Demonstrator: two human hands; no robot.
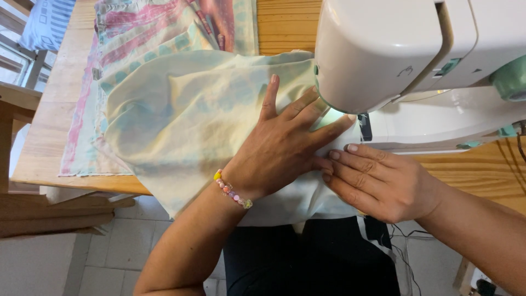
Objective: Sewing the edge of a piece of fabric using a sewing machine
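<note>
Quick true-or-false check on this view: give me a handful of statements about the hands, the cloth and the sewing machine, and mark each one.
1. The left hand lies flat on the pale yellow cloth, fingers spread. True.
2. The right hand holds scissors. False: it holds no tool; its fingers press on the cloth beside the left hand.
3. A beaded bracelet is on the left wrist. True.
4. The sewing machine is black. False: it is white with green parts.
5. The cloth lies on a wooden table. True.
6. Both hands are off the cloth. False: both rest on it.
</note>
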